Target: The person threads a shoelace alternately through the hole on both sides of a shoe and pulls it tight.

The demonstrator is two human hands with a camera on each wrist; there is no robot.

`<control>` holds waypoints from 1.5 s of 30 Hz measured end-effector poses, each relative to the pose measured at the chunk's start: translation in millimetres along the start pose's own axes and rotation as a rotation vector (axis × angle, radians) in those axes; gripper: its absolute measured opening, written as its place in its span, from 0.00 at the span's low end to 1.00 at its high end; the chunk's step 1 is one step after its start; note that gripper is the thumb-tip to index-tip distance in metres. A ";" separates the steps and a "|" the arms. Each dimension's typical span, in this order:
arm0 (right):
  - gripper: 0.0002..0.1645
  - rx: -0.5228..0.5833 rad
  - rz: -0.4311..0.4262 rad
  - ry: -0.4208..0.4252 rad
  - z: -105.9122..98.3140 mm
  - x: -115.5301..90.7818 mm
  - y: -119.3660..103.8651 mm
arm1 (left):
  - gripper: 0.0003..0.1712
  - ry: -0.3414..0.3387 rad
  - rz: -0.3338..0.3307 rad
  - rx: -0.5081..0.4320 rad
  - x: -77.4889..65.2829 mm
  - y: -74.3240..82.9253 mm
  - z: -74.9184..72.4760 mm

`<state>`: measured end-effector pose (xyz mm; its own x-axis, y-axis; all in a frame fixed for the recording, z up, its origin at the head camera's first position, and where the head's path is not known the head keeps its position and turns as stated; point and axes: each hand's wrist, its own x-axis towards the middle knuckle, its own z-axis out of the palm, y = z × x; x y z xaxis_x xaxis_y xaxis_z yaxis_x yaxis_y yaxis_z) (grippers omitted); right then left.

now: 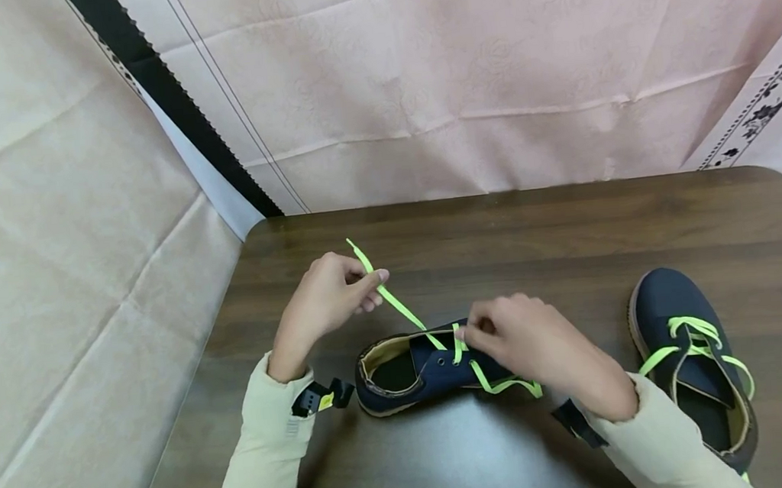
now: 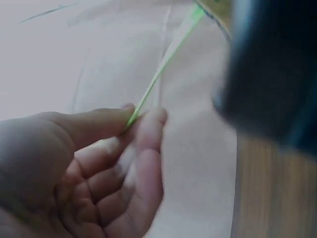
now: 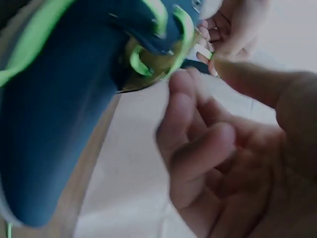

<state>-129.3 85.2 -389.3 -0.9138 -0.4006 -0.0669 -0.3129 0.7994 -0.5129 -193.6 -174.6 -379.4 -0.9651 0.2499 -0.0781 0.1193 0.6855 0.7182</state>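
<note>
A navy shoe [image 1: 431, 367] with bright green lacing lies on its sole, heel to the left, in the head view. My left hand [image 1: 339, 290] pinches one end of its shoelace [image 1: 403, 306] between thumb and fingers, to the upper left of the shoe. The lace runs taut to the eyelets, and in the left wrist view the same shoelace [image 2: 157, 77] slants up from the fingertips. My right hand [image 1: 529, 336] is over the toe, fingertips close to the lacing. In the right wrist view its thumb [image 3: 247, 79] and bent fingers [image 3: 181, 106] stand apart, nothing between them.
A second navy shoe [image 1: 686, 313] with green laces stands at the right of the brown wooden table [image 1: 501, 243]. The other lace end [image 1: 501, 383] trails along the near side of the first shoe. Pale patterned cloth [image 1: 454, 78] hangs behind the table.
</note>
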 end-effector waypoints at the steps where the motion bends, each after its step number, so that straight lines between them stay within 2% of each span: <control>1: 0.17 -0.064 0.012 -0.012 3.4 -4.0 -1.8 | 0.15 -0.010 -0.025 0.024 0.4 -2.6 -0.5; 3: 0.20 -0.184 0.032 -0.022 11.4 -11.7 -5.6 | 0.16 -0.038 -0.065 0.066 1.8 -7.7 -0.6; 5: 0.23 -0.313 0.036 0.012 21.3 -19.1 -8.5 | 0.17 -0.070 -0.094 0.118 4.4 -13.9 0.9; 8: 0.27 -0.474 0.005 0.117 36.5 -28.3 -10.8 | 0.19 -0.131 -0.126 0.177 8.8 -23.5 4.5; 10: 0.28 -0.551 -0.029 0.219 46.9 -32.6 -10.4 | 0.21 -0.178 -0.151 0.207 11.6 -29.5 7.5; 12: 0.29 -0.595 -0.052 0.302 55.6 -35.3 -9.5 | 0.22 -0.224 -0.177 0.226 13.6 -33.2 10.4; 15: 0.25 -0.625 -0.101 0.425 65.3 -38.4 -6.2 | 0.23 -0.293 -0.205 0.234 15.2 -36.5 13.5; 17: 0.21 -0.644 -0.122 0.462 67.9 -40.9 -4.5 | 0.24 -0.342 -0.203 0.266 16.3 -38.1 15.0; 21: 0.18 -0.661 -0.148 0.508 68.0 -46.5 -2.9 | 0.25 -0.424 -0.189 0.390 19.3 -41.2 17.2; 23: 0.16 -0.655 -0.160 0.542 66.4 -48.6 -2.8 | 0.26 -0.433 -0.189 0.452 18.8 -40.8 16.9; 25: 0.15 -0.650 -0.175 0.563 63.4 -50.8 -3.4 | 0.27 -0.420 -0.177 0.470 16.1 -37.5 15.0; 27: 0.14 -0.656 -0.191 0.568 58.8 -53.1 -3.8 | 0.26 -0.398 -0.120 0.429 12.1 -30.9 12.0; 30: 0.16 -0.671 -0.209 0.547 49.8 -56.8 -3.7 | 0.20 -0.365 0.053 0.301 5.7 -16.1 9.1; 32: 0.18 -0.680 -0.211 0.544 43.0 -58.3 -3.2 | 0.14 -0.382 0.190 0.236 3.0 -6.8 10.3; 33: 0.19 -0.682 -0.211 0.540 39.1 -58.9 -3.2 | 0.13 -0.398 0.249 0.228 1.9 -2.8 11.8; 35: 0.21 -0.687 -0.194 0.518 30.6 -59.9 -4.3 | 0.15 -0.452 0.324 0.258 0.3 3.3 16.2; 37: 0.22 -0.693 -0.173 0.481 21.6 -60.4 -6.3 | 0.19 -0.514 0.358 0.311 -0.3 6.8 21.2; 39: 0.22 -0.694 -0.153 0.422 11.7 -60.6 -8.8 | 0.22 -0.549 0.352 0.362 -1.1 9.2 25.5; 42: 0.18 -0.684 -0.146 0.355 -2.8 -59.7 -10.8 | 0.22 -0.557 0.333 0.381 -1.5 10.4 29.9; 45: 0.17 -0.675 -0.137 0.293 -16.2 -60.6 -10.3 | 0.19 -0.538 0.367 0.366 -1.7 10.2 32.4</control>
<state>-74.9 108.5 -366.1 -0.8570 -0.4563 0.2394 -0.4336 0.8896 0.1432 -183.2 -145.8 -394.3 -0.6123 0.7421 -0.2727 0.5725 0.6540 0.4945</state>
